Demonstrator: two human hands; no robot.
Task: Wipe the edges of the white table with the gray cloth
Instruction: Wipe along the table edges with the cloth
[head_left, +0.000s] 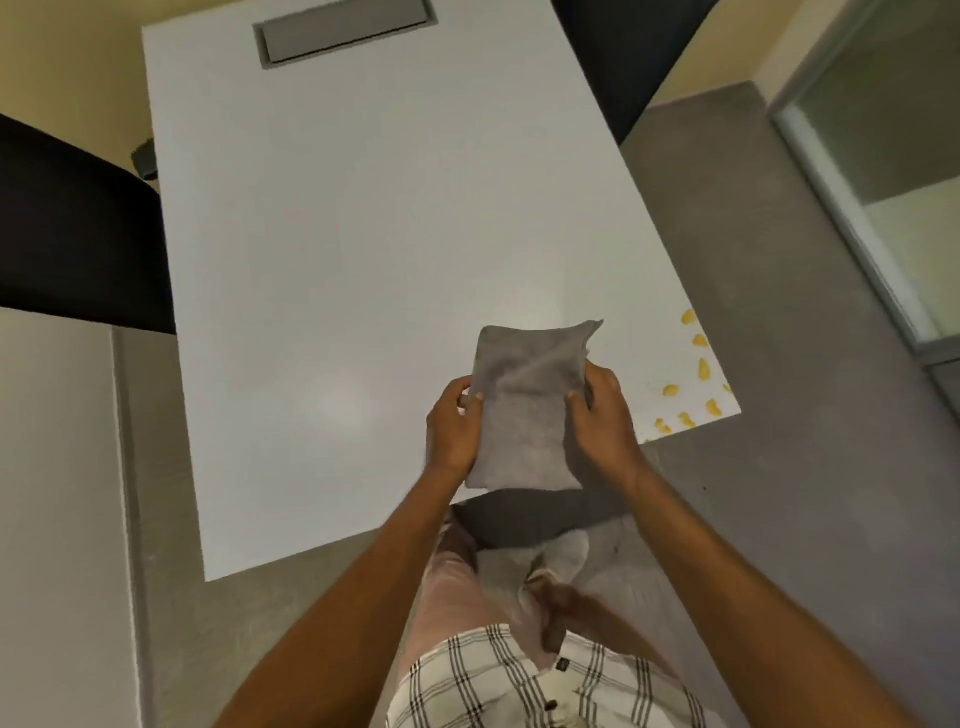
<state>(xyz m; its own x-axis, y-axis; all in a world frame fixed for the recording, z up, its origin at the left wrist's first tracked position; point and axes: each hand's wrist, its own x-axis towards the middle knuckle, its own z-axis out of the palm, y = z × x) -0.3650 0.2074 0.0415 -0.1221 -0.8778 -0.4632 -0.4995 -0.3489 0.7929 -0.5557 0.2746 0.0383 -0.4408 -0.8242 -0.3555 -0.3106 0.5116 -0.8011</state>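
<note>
left hand (453, 432) pinches the left side of the folded gray cloth (524, 410), thumb on top and fingers curled underneath; my forearm runs up from the lower left, wrist roughly straight. the cloth hangs in the air between both hands, just above the near edge of the white table (363, 234), not pressed to it that i can tell. it looks soft, light and limp: the far corner droops and the face creases, so it should bunch and slip unless gripped along a folded side or flattened under the palm. right hand (602, 415) mirrors the left, closed on the cloth's right side, thumb on top, forearm entering from the lower right. further right, yellow crumbs (696, 374) lie scattered near the table's right corner and edge, likely the first place needing a wipe.
</note>
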